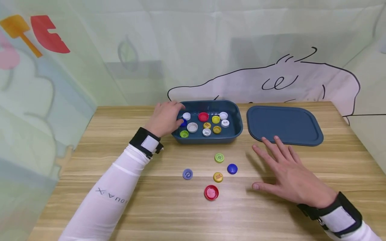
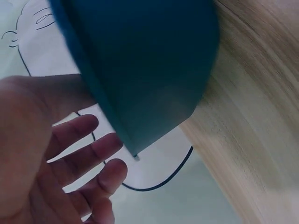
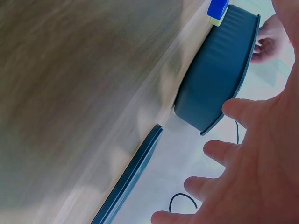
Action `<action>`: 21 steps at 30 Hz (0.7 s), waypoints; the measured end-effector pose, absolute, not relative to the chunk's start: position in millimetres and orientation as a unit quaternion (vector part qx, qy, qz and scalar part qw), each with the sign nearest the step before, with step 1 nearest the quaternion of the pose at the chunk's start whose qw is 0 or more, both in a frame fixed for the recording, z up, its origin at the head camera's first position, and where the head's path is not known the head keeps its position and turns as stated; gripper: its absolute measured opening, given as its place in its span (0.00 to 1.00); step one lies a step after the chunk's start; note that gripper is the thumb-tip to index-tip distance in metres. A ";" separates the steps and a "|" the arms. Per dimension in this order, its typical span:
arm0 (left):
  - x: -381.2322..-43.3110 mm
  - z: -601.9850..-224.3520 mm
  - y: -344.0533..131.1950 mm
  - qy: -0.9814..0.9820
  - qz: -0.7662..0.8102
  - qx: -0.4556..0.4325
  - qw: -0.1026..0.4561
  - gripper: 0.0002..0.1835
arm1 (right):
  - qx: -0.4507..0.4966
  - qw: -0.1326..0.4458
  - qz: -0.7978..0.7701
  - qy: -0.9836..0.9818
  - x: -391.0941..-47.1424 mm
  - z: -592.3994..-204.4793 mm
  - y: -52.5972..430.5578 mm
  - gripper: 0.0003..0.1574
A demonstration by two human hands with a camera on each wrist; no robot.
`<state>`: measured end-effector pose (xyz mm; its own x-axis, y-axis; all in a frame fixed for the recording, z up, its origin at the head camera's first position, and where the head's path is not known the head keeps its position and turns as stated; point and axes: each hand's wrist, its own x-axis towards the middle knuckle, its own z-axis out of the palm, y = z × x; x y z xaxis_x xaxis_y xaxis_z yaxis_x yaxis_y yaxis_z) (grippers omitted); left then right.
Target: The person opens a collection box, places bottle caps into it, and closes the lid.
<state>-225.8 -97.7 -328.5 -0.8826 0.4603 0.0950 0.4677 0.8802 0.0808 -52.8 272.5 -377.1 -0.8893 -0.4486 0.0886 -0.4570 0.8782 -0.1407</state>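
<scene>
Over the left end of a dark blue plastic box [image 1: 208,140], my left hand [image 1: 166,118] reaches across the rim. Its thumb passes behind the rim in the left wrist view; the other fingers [image 2: 77,154] are loosely bent, with no object seen between them. A blue bottle cap [image 1: 184,123] lies in the box beside the thumb. Around it are several more caps, among them a red cap [image 1: 203,116] and a yellow cap [image 1: 215,119]. My right hand [image 1: 292,177] is spread over the table, holding nothing, its fingertips near the blue lid [image 1: 284,125].
In front of the box, loose caps lie on the wooden table [image 1: 169,207]: a green cap [image 1: 219,158], a dark blue cap [image 1: 232,168], a purple-blue cap [image 1: 187,174], a gold cap [image 1: 218,177] and a larger red cap [image 1: 211,192]. A printed cloth [image 1: 193,50] hangs behind.
</scene>
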 end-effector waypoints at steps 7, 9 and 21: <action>-211.2 -319.5 -112.4 -0.957 -0.074 -0.270 0.075 0.26 | 0.238 0.029 0.078 -0.968 -54.9 -376.5 269.9 0.65; -204.5 -315.9 -117.7 -0.952 -0.081 -0.280 0.090 0.26 | 0.243 0.036 0.081 -0.966 -56.3 -375.3 268.9 0.64; -150.2 -311.3 -155.4 -0.937 -0.103 -0.302 0.139 0.32 | 0.304 0.064 0.080 -0.947 -68.9 -362.5 254.7 0.51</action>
